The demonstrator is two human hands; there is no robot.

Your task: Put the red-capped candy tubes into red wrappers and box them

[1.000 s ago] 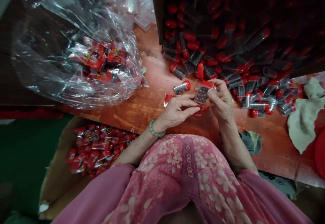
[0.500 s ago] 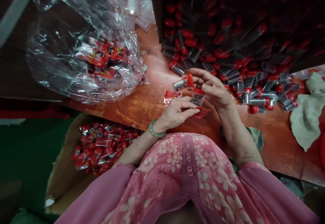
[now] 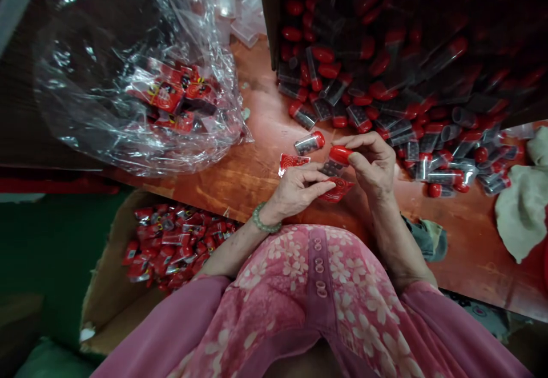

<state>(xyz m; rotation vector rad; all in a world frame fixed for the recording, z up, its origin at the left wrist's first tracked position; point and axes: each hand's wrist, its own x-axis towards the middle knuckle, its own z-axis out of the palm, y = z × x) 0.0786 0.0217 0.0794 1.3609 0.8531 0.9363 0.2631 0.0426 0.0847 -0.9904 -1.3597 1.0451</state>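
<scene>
My left hand (image 3: 302,190), a green bead bracelet at its wrist, pinches a red printed packet (image 3: 337,190) together with the lower part of a clear tube (image 3: 332,169) of small dark balls. That tube has a red cap (image 3: 341,154), which the thumb and fingers of my right hand (image 3: 371,161) grip. Whether the cap is seated on the tube I cannot tell. Just beyond my hands, another capped tube (image 3: 309,143) lies on the table. A flat red and clear packet (image 3: 293,163) rests beside my left fingers.
A dark box at the upper right spills many red-capped tubes (image 3: 445,176) onto the wooden table (image 3: 252,164). At left, a large clear bag (image 3: 214,138) holds red packets. Below the table edge stands a carton (image 3: 100,286) of filled packets. A pale cloth (image 3: 518,212) lies far right.
My right hand has moved slightly right and now grips the red cap of the tube at my left hand. The other tube, earlier at my right fingertips, lies free on the table.
</scene>
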